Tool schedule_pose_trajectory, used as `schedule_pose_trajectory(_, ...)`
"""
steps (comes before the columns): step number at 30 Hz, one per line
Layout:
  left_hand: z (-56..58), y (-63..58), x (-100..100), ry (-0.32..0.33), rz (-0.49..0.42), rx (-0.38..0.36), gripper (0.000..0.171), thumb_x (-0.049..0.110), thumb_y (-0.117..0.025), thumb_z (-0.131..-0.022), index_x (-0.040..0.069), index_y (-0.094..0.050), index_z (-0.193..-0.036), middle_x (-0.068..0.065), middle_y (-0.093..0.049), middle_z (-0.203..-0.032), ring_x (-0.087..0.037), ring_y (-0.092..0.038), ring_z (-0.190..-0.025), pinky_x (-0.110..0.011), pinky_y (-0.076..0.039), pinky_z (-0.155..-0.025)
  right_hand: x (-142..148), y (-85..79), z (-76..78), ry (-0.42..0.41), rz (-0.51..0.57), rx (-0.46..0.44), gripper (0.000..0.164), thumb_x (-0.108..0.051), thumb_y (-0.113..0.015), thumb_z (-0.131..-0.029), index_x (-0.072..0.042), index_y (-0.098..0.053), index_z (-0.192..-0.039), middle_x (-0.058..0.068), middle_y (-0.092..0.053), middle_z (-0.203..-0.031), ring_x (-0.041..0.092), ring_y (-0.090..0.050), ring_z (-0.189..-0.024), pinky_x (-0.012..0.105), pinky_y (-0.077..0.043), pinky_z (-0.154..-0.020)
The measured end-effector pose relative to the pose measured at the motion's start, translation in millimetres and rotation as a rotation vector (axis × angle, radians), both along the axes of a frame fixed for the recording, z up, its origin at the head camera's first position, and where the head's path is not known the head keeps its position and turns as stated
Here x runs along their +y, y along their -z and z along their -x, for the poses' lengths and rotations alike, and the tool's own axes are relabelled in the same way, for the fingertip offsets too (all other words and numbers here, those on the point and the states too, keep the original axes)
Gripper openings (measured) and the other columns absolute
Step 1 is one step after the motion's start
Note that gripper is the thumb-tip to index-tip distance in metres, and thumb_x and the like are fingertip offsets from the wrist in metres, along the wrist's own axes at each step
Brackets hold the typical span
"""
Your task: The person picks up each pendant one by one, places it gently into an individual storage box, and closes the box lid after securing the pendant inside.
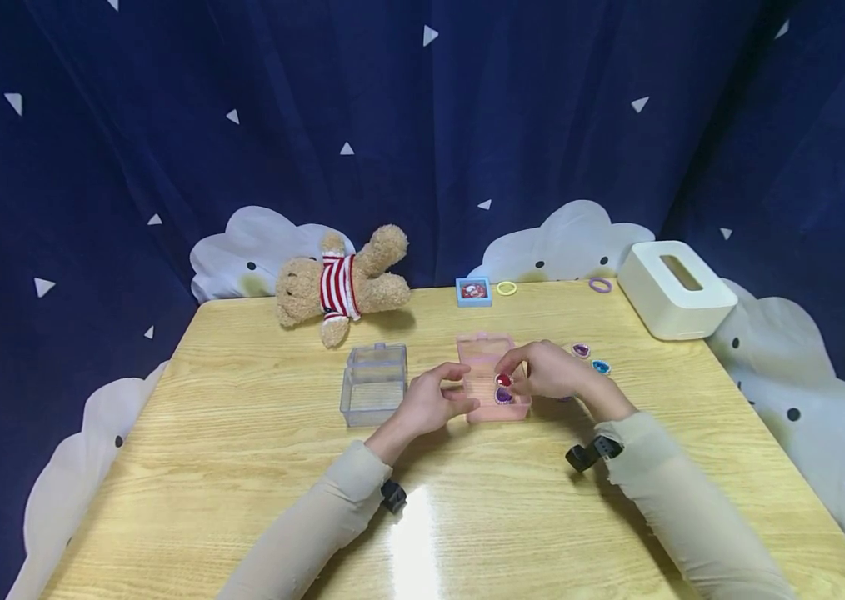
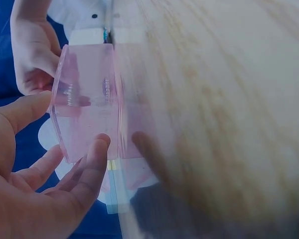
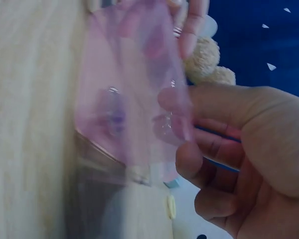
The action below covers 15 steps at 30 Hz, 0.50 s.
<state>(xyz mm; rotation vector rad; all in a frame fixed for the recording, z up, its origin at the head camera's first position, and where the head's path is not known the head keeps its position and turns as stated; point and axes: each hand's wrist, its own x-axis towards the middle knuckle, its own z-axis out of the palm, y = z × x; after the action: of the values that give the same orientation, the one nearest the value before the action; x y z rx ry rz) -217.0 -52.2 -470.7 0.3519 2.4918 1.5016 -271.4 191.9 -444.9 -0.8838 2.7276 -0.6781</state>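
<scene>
Head view: right hand (image 1: 546, 371) pinches a red gem (image 1: 503, 380) over the pink box (image 1: 488, 414) (a purple gem (image 1: 503, 397) lies inside); left hand (image 1: 428, 403), fingers loosely extended, at the box's left side.

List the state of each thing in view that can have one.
Pink box: lid open, purple gem inside
Grey box: lid open
Red gem: pinched by right hand
Left hand: fingers spread, at pink box
Teddy bear: lying down
Blue gem: lying on table
White box: slot facing up
</scene>
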Motion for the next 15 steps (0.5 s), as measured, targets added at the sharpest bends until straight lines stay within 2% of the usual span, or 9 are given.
schedule_pose_trajectory(4,-0.1,0.6,0,-0.005,0.005,-0.010,0.060,0.022,-0.082,-0.084,0.013,-0.058,-0.138,-0.014,-0.061,-0.138,-0.028,-0.071,-0.109,-0.029,-0.061,-0.080,-7,3.9,-2.4,-0.004,-0.051,0.053,0.025,-0.016,-0.081,-0.076,-0.022,-0.077,-0.100,-0.008,-0.075,-0.093,0.013,-0.062,-0.078,0.031,-0.051,-0.075)
schedule_pose_trajectory(15,-1.6,-0.2,0,-0.007,0.002,-0.005,0.060,0.022,-0.082,-0.083,0.012,-0.058,-0.137,-0.015,-0.061,-0.138,-0.029,-0.071,-0.109,-0.031,-0.061,-0.081,-14,8.3,-6.3,0.034,-0.125,0.074,0.030,-0.022,-0.085,-0.073,-0.024,-0.077,-0.102,-0.008,-0.076,-0.095,0.017,-0.067,-0.087,0.041,-0.054,-0.084)
